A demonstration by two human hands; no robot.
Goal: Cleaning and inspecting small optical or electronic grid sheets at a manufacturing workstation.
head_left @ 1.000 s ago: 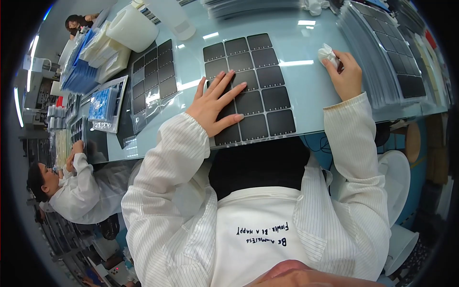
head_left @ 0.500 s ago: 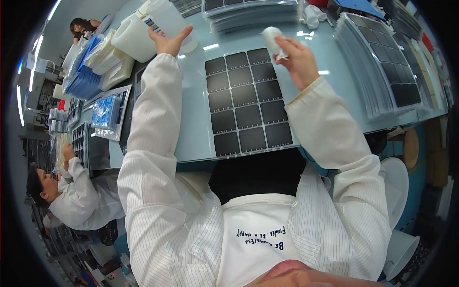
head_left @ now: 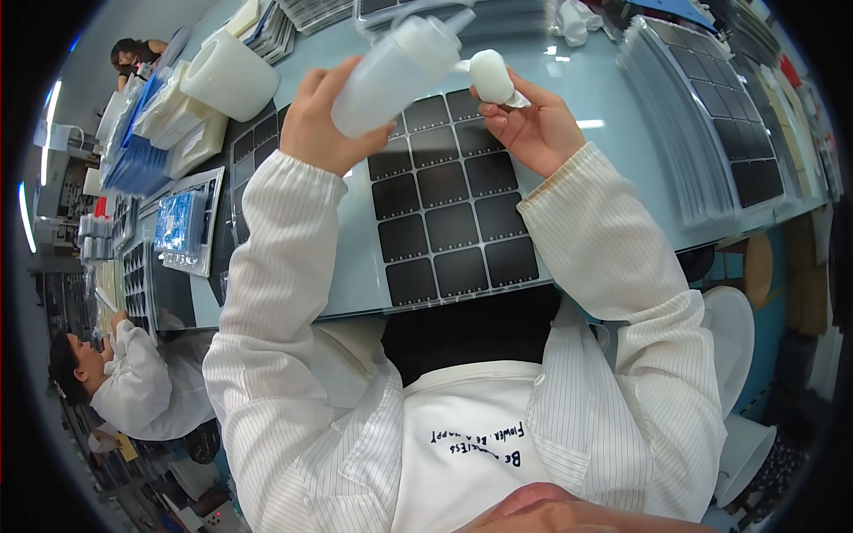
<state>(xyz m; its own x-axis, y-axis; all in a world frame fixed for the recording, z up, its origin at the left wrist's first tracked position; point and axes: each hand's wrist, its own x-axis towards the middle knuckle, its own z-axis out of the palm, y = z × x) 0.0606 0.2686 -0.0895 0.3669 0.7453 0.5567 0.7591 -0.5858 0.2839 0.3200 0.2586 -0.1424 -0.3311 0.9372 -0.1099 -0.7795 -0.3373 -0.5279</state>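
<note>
My left hand is closed around a translucent white squeeze bottle, holding it tilted with its nozzle end up and to the right. In my right hand I pinch a wad of white cloth, rounded at the top with a loose end hanging by my fingers. The bottle's nozzle side is close to the wad; whether they touch I cannot tell. Below both hands a sheet of black square panels, laid out in a grid with pale lines between, lies flat on the glass-topped table.
Tall stacks of panel sheets stand at the right and far edge. A crumpled white tissue lies far right. At left are a large white roll, a blue packet and piled folders. A co-worker sits at the left.
My left hand, open and empty before, now grips the squeeze bottle and has brought it rightward to the cloth wad. The wad in my right hand has shifted slightly left and is turned more upright.
</note>
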